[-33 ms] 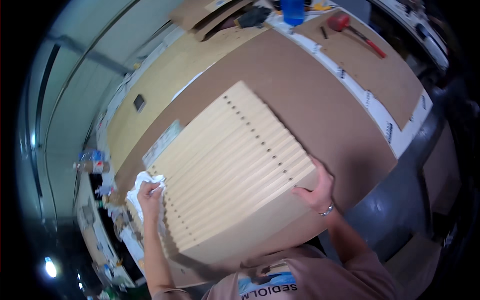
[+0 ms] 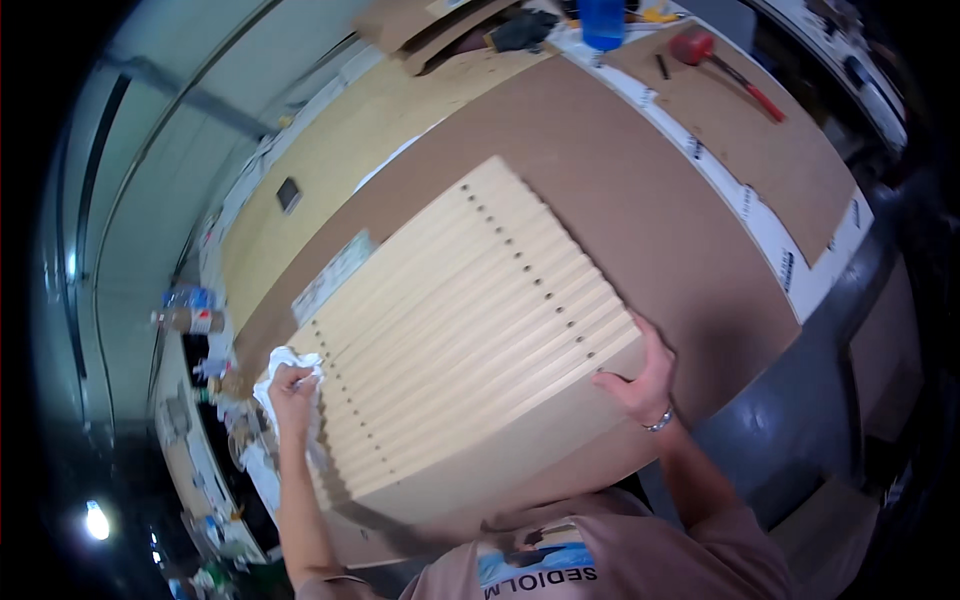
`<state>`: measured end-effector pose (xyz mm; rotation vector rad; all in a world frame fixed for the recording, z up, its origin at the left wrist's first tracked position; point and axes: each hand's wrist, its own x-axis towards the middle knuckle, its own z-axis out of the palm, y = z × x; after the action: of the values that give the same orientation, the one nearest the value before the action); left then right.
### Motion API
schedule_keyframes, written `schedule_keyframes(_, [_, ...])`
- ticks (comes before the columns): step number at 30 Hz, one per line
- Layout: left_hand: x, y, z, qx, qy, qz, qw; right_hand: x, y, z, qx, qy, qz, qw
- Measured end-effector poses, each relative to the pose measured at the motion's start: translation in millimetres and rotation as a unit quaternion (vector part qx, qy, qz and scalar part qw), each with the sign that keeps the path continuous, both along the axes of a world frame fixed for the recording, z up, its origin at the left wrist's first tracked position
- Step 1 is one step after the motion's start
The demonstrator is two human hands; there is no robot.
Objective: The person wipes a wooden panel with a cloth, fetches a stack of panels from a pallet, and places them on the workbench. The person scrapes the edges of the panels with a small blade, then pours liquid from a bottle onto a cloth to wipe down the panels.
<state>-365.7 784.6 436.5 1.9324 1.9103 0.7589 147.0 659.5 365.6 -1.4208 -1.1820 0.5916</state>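
Note:
A block of pale wooden boards [image 2: 450, 320], ridged on top like strips set side by side, lies at an angle before me. One row of dark holes runs along its right end and another along its left. At the left end, my left hand [image 2: 291, 393] is closed round a crumpled white cloth [image 2: 268, 385]. Whether the cloth touches the wood there is hard to tell. My right hand [image 2: 645, 380] grips the near right corner of the boards, thumb on the near edge and fingers round the end. A metal band circles that wrist.
Brown sheeting [image 2: 590, 160] covers the table under the boards. A clear printed packet [image 2: 335, 272] lies behind them, a small dark block [image 2: 288, 195] farther left. At the back are a red mallet [image 2: 725, 72], a blue container [image 2: 602, 25] and cardboard [image 2: 420, 35]. Bottles [image 2: 190, 319] stand left.
The whole view has shifted a little. My left hand with the cloth has moved slightly left relative to the boards. My right hand keeps its hold on the corner.

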Motion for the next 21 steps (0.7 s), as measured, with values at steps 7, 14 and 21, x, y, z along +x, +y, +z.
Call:
schedule_keyframes(7, [90.8,18.4,17.3,0.083,0.01,-0.048,0.995,-1.6,-0.6,-12.9,0.016,-0.059,0.021,0.998])
schedule_keyframes(14, [61.3,11.1,12.3,0.004,0.053,-0.049,0.997,1.8,-4.8,-19.3,-0.003,0.029,0.059,0.998])
schedule_keyframes(21, [122.4,28.2,11.4,0.078,0.078,-0.093,0.99,-9.4,-2.1,-13.8,0.009,0.073,0.013,0.997])
